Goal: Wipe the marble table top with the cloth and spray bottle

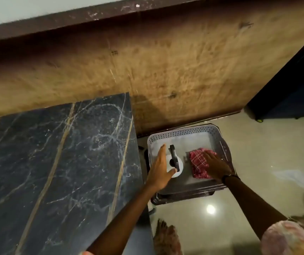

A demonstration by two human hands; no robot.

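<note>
The dark marble table top with gold veins fills the left half of the head view. To its right, low near the floor, a white perforated basket holds a white spray bottle with a black trigger head and a folded red checked cloth. My left hand is right beside the bottle, fingers apart, thumb touching its base. My right hand lies flat on the cloth, fingers spread over it, not closed around it.
The basket rests on a dark stool or crate standing on the glossy tiled floor. A wooden panel rises behind the table. A dark blue case stands at the right. A bare foot shows below.
</note>
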